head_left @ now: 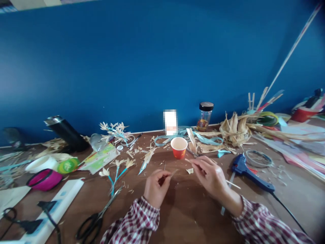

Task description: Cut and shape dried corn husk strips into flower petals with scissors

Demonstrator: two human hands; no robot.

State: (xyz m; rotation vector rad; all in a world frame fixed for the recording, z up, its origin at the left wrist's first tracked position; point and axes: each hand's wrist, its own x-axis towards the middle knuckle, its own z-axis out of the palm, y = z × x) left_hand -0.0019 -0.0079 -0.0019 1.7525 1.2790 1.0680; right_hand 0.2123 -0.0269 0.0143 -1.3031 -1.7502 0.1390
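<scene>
Jutting from right grip (210,174), pale stick (233,184); left grip (155,185), thin strip (174,173).

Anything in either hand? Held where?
Right hand: pale stick, held near its far end. Left hand: small pale strip, seemingly by one end.

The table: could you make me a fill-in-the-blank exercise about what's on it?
1. Beside the right hand lies a glue gun coloured ____.
2. Near the left hand lie scissors with ____ handles.
3. The paper cup is white inside and mostly ____ outside.
4. The power strip is on the person's ____ side.

Missing words: blue; black; red; left.
</scene>
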